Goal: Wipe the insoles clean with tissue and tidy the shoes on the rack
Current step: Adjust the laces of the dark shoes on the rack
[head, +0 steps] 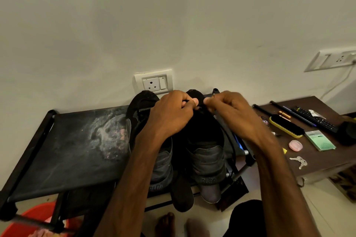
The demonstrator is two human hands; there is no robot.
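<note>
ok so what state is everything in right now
left hand, pinching something dark on the right shoe
right hand, pinching the same spot
right shoe, upright on rack, heel over front edge
left shoe, upright beside it
rack, top smeared with pale dust
socket, nothing plugged in
brush, lying on table
keys, loose on table

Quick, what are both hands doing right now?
Left hand: pinches the top of the right-side black and grey sneaker.
Right hand: pinches the same sneaker's top.
</note>
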